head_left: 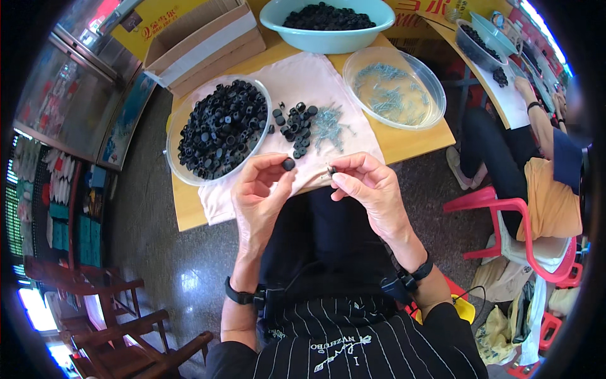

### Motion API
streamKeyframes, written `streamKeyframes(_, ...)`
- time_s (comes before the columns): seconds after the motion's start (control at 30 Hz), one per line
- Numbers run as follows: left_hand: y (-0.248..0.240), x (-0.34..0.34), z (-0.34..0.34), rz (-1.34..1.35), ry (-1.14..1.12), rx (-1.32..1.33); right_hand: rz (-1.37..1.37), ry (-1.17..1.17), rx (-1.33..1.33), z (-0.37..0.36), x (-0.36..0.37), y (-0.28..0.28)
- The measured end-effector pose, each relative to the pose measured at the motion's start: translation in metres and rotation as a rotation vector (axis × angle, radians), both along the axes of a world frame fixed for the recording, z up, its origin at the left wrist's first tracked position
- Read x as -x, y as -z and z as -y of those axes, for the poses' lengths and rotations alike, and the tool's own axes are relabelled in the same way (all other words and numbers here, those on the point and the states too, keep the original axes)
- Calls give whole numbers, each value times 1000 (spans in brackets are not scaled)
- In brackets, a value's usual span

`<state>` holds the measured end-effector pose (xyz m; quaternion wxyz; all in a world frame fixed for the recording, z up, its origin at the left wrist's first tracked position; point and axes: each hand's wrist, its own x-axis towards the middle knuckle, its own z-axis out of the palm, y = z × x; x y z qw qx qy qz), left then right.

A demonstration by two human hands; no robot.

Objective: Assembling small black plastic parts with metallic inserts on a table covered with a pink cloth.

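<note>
Cap (288,164), round and black, sits pinched in the left hand (257,191) mid-frame; the right hand (374,189) grips a small dark piece (332,170). Loose black parts (295,127) and screws (329,128) lie just above on pale cloth (297,74), probably for easy reach.

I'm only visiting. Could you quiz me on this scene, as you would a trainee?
1. True or false: the left grip holds a small black piece.
2. Besides the cloth, where do thin metal pieces lie? A) the far basin B) the clear tray C) the person's lap
3. Fill in: the round bowl stands to the ___ of that tray.

Key: 1 true; 2 B; 3 left.
</note>
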<state>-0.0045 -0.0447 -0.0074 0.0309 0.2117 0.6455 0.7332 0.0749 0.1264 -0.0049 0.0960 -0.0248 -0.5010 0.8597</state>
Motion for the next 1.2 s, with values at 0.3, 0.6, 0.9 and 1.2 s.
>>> streamKeyframes(0.3,0,-33,-7,294,159,-394,-76,87,-149,12,-5,-11)
streamKeyframes(0.6,3,-38,-12,312,156,-386,-59,57,-88,17,-8,-13)
streamKeyframes(0.9,3,-41,-15,296,136,-395,54,-67,132,2,-7,-1)
streamKeyframes(1.2,4,-41,-13,306,168,-438,40,-116,225,-3,-6,-2)
